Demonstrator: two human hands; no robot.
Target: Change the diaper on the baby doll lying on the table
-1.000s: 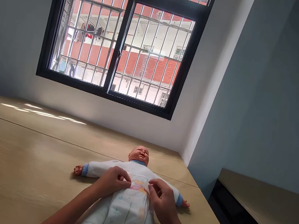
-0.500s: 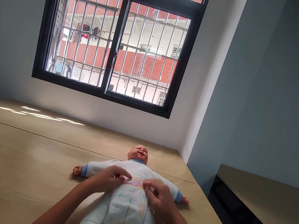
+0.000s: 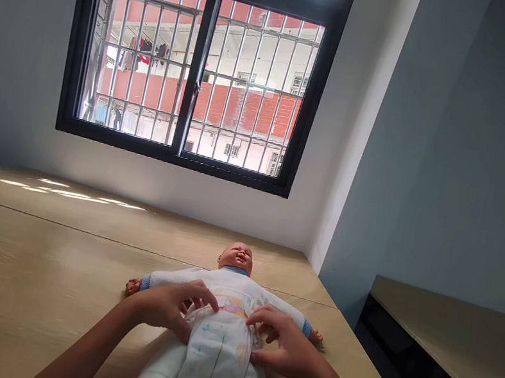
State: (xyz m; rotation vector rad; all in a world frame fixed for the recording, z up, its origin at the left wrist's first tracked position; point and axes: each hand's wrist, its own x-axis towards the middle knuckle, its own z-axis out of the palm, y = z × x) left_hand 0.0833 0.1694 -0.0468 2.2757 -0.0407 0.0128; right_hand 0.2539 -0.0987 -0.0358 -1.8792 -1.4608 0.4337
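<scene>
A baby doll (image 3: 237, 257) lies on its back on the wooden table, head toward the window, arms stretched out sideways. It wears a white top with blue cuffs and collar. Around its hips is a white diaper (image 3: 214, 365) with a coloured waistband and a line down the front. My left hand (image 3: 176, 306) rests at the diaper's left edge, fingertips on the waistband, thumb apart and lower down. On the other edge, my right hand (image 3: 284, 344) touches the waistband with its fingertips, its thumb spread toward the leg opening. Neither hand visibly grips anything.
The wooden table (image 3: 46, 276) has a seam running across it and sunlight patches near the wall. A black-framed window (image 3: 180, 157) with bars outside is behind it. To the right stands another wooden surface (image 3: 461, 336) with a dark side, beyond a gap.
Both hands have moved outward from the middle of the waistband to the diaper's sides. Their thumbs have spread away from the fingers and dropped lower. The doll stays in place.
</scene>
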